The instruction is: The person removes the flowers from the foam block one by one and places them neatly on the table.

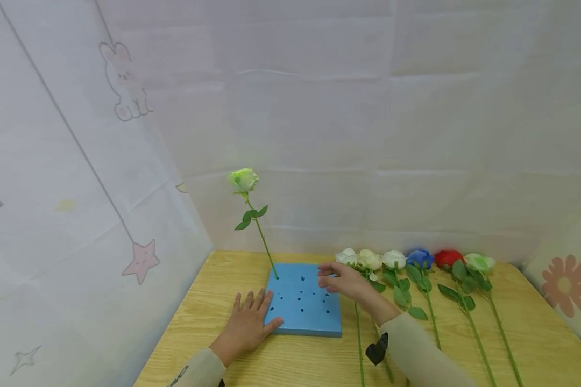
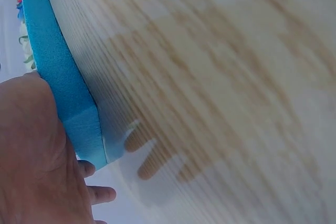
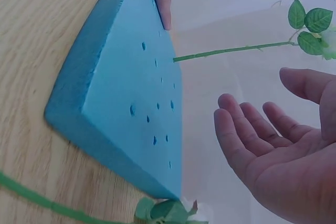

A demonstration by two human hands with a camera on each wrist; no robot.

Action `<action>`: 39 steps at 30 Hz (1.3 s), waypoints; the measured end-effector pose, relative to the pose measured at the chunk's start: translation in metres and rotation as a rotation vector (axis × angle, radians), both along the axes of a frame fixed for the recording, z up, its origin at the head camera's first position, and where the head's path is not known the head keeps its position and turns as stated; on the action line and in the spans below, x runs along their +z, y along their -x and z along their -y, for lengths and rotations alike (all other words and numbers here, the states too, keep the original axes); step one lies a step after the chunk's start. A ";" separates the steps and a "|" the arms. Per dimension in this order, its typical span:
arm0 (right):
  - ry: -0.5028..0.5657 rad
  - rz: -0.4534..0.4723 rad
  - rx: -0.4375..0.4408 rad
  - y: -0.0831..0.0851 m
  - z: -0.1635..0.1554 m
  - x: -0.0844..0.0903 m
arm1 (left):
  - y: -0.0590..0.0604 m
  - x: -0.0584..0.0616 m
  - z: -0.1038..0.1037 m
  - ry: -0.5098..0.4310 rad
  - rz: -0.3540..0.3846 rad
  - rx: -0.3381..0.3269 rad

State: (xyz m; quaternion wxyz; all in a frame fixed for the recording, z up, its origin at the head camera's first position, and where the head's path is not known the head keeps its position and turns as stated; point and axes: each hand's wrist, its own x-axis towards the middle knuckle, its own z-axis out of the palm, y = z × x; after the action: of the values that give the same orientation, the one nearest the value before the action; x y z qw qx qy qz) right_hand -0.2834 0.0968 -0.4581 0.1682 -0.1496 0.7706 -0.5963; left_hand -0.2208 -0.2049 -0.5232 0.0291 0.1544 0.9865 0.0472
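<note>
Against the foam block (image 1: pixel 304 306), left hand (image 1: pixel 247 325) presses, seemingly flat; right hand (image 1: pixel 344 283) hovers, grip wide.

I'm at a small craft corner, likely at home: a wooden table (image 1: pixel 537 333) walled in by pale fabric sheets (image 1: pixel 319 107) printed with a bunny (image 1: pixel 126 80) at 11 o'clock and stars (image 1: pixel 142 259) at 9.

Lighting is bright, soft and even. The head view bows at its edges. The left wrist view shows motion-blurred desk (image 2: pixel 220 77) grain with a faint hand shadow.
</note>
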 end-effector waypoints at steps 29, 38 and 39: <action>0.151 -0.149 -0.019 0.066 0.092 -0.004 | -0.001 0.000 -0.002 0.019 0.004 0.018; 0.123 -0.163 -0.058 0.079 0.116 -0.011 | 0.006 -0.010 0.001 0.021 -0.014 0.013; 0.117 -0.171 -0.062 0.080 0.119 -0.012 | 0.006 -0.009 0.001 0.017 -0.012 0.015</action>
State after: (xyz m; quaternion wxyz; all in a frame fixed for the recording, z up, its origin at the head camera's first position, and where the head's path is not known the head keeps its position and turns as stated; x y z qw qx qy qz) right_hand -0.3633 -0.0221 -0.4703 0.0744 -0.1854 0.7504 -0.6301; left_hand -0.2268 -0.2058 -0.5320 0.0242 0.1470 0.9881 0.0379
